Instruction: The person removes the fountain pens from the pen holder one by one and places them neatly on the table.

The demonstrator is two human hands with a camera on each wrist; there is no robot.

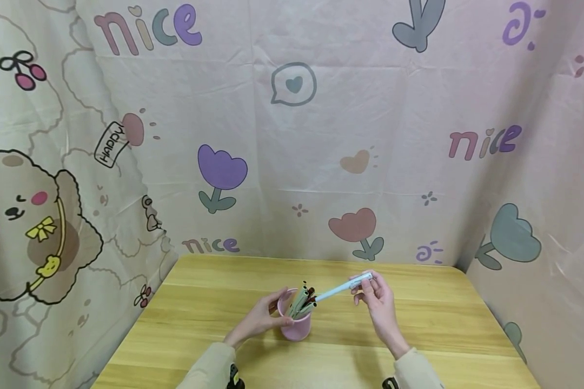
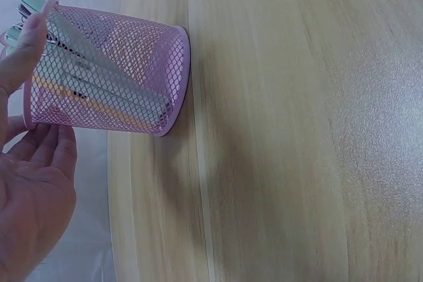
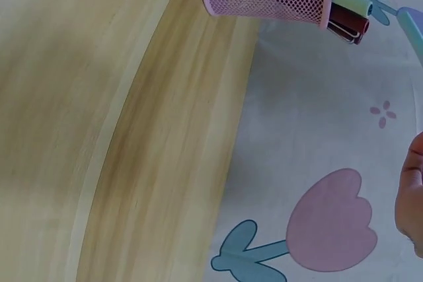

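A pink mesh pen holder [image 1: 298,329] stands on the table with several pens [image 1: 300,303] in it, mostly pale green and some dark red. My left hand [image 1: 264,317] grips the holder near its rim, thumb on the near side and fingers round the far side; the left wrist view shows the mesh cup [image 2: 112,64] between thumb and fingers. To the right, my right hand [image 1: 378,302] pinches a light blue pen [image 1: 343,287] by its clip end. The pen slants down left, its other end by the holder's mouth. Only part of the right hand [image 3: 411,196] shows in the right wrist view.
The wooden table [image 1: 199,292] carries the holder near its middle. Behind it and at both sides hangs a pale printed cloth [image 1: 292,146] with flowers, words and a cartoon bear, close to the table's far edge.
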